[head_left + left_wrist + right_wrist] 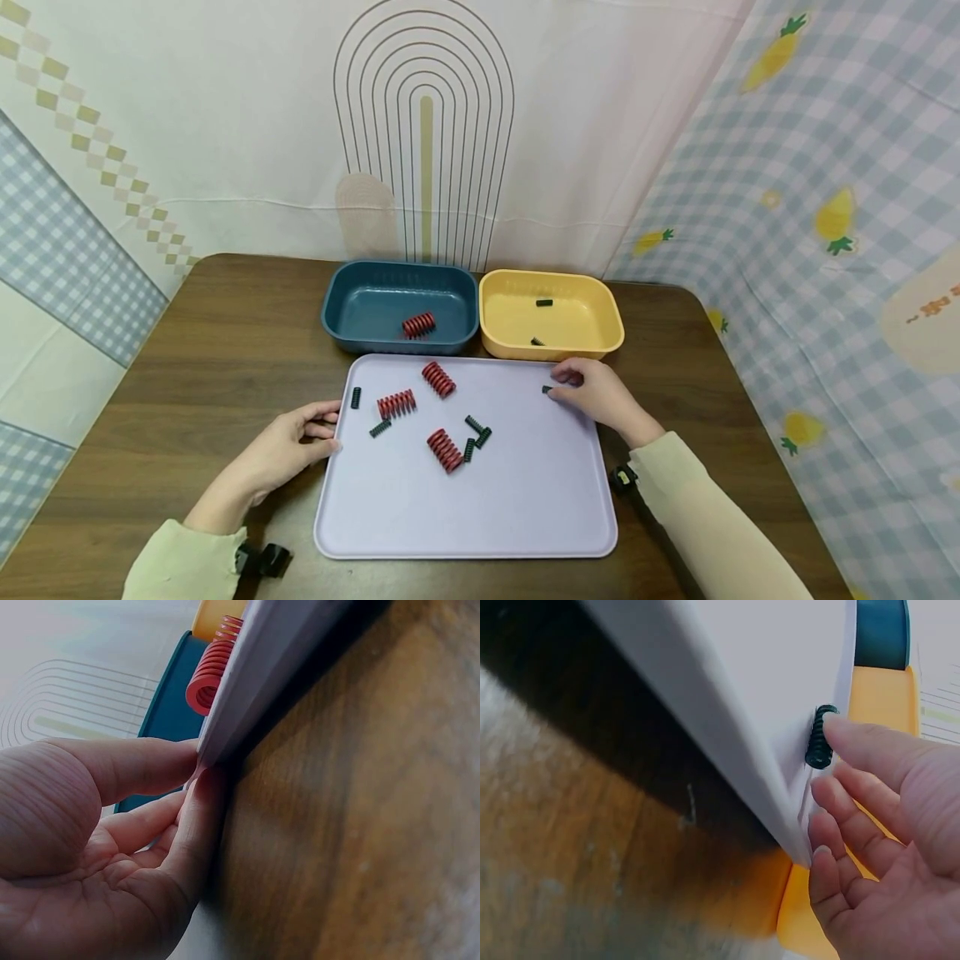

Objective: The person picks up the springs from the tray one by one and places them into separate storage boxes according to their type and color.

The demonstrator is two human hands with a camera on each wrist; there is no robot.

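Though part-hidden, spring (pixel 820 741) apparently near tray-edge (pixel 517 361)

Checked cloth (pixel 787 208) (fruit-printed) hangs beside a table (pixel 232 358)

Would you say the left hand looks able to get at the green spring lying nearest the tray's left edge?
Probably yes: the left hand is at the rim of the tray, close to that green spring, and only the low rim seems to lie between them.
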